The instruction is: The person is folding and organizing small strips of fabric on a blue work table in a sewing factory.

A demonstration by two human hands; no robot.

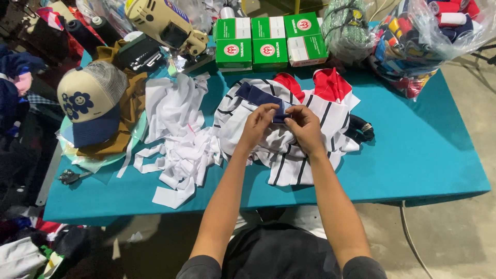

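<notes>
A white shirt with thin black stripes and red sleeves (302, 150) lies bunched on the teal table (423, 150). Its navy collar band (258, 95) runs across the top. My left hand (257, 125) and my right hand (305, 126) meet over the middle of the shirt. Both pinch the same small folded end of the navy band between thumb and fingers, close together, just above the striped cloth.
A heap of white cloth strips (178, 139) lies left of the shirt. Further left sit a cream cap with blue flowers (88, 101) and scissors (70, 176). Three green boxes (268, 44), a cutting machine (163, 23) and bags of thread spools (423, 36) line the far edge.
</notes>
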